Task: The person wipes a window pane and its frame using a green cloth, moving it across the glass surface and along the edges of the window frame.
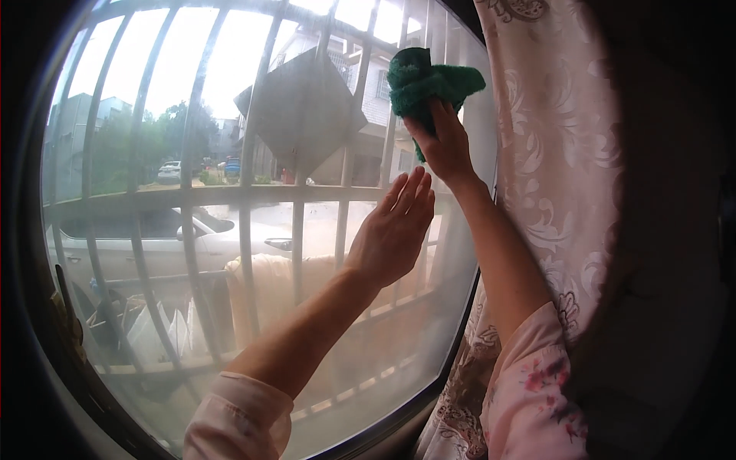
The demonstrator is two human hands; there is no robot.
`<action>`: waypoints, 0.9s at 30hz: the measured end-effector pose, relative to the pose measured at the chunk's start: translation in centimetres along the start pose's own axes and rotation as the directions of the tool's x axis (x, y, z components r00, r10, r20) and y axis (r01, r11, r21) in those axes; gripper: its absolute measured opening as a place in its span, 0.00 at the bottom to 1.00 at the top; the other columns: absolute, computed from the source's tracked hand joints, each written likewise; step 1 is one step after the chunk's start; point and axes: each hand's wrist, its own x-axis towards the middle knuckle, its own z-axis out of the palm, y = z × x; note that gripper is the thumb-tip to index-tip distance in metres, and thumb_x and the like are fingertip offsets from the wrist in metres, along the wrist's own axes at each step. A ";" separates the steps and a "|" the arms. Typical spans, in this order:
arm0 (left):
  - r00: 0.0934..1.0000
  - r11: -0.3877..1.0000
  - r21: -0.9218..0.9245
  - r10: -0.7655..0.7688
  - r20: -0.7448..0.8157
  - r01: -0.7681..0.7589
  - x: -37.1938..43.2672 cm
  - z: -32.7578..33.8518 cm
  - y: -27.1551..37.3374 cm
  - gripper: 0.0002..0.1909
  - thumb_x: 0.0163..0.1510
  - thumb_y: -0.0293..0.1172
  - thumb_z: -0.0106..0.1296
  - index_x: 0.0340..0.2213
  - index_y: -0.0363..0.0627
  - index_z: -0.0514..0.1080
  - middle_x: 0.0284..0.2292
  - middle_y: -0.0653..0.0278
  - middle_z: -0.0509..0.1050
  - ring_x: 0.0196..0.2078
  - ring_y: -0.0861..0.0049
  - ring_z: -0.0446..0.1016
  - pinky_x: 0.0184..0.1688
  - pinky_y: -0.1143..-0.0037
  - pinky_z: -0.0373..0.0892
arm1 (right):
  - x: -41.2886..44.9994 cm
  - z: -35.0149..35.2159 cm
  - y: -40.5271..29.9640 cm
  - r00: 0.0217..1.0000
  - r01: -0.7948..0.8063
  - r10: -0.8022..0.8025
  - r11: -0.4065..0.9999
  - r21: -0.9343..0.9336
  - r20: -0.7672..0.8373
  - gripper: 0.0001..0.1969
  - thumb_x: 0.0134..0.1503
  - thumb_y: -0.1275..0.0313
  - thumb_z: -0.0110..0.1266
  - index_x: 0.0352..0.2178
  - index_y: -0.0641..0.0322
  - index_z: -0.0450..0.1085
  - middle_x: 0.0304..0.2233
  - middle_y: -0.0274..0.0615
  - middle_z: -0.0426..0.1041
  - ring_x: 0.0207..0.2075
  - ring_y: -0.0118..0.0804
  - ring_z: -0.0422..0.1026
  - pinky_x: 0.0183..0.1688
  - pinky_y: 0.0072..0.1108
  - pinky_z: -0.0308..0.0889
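A dark green fluffy cloth (422,86) is bunched under my right hand (443,144), high on the right side of a hazy window pane (397,351). My fingers grip its lower part, and one corner sticks out to the right. Below and left of it, my left hand (394,233) is raised in front of the glass with nothing in it. Its fingers are straight and lie close together, pointing up at the cloth. Whether the left palm touches the pane, I cannot tell.
A patterned pink curtain (558,172) hangs along the right of the dark window frame (460,345). At the left edge of the frame is a metal latch (69,316). Beyond the glass stand metal security bars (247,201), a diamond-shaped panel (305,115) and a white car (144,247).
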 end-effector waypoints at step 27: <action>0.977 0.937 0.320 -0.184 0.112 0.140 -1.1 3.9 3.1 0.26 0.44 0.26 0.55 0.46 0.32 0.65 0.55 0.51 0.61 0.64 0.62 0.51 0.67 0.69 0.44 | -36.3 -6.9 18.6 0.596 -0.784 0.795 0.607 -0.132 0.116 0.30 0.61 0.51 0.41 0.57 0.61 0.53 0.48 0.55 0.68 0.49 0.59 0.66 0.49 0.34 0.61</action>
